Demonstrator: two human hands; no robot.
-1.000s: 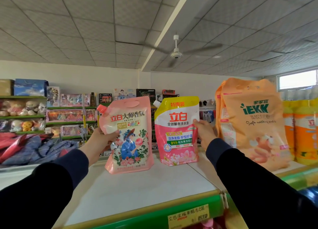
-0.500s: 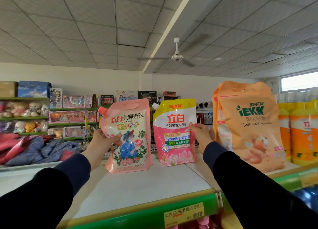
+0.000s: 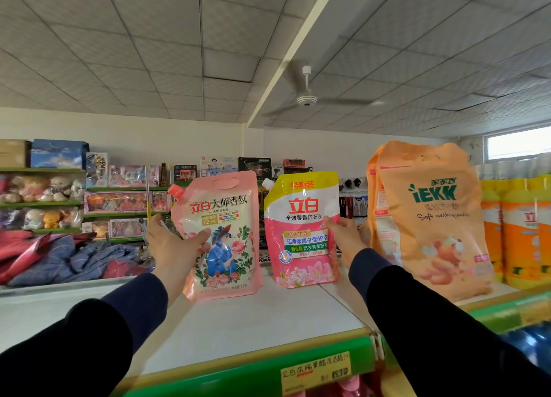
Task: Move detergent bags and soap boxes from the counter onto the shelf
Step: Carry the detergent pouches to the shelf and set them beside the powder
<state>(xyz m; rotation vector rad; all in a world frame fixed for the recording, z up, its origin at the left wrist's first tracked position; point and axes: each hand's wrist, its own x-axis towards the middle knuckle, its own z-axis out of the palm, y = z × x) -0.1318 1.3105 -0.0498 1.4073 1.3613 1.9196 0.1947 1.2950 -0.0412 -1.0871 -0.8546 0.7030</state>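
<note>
From the head camera, the only view we have, we look up along a white top shelf (image 3: 268,322) with a green front rail carrying a yellow price label (image 3: 316,372). Our left hand (image 3: 173,244) grips the pale pink detergent bag (image 3: 222,235) by its left edge, thumb curled across the printed front and fingers behind it; the bag stands upright with its base apparently resting on the shelf board. Our right hand (image 3: 343,235) pinches the right edge of the pink-and-yellow detergent bag (image 3: 301,232), which also stands upright, set a little further back, its bottom on or just above the board; we cannot tell which. The two bags sit side by side with a narrow gap between them. To the right stands a large orange washing-powder bag (image 3: 429,217), and beyond it a row of orange and yellow bottles (image 3: 518,226), all on the same shelf level. Across the room are shelves of boxed toys (image 3: 119,202) and plush animals, and a ceiling fan (image 3: 307,100) hangs above. We judge that both bags are at their places and only need releasing. Neither the counter nor any soap boxes are in view, so we cannot say how much stock remains to be carried over.
</note>
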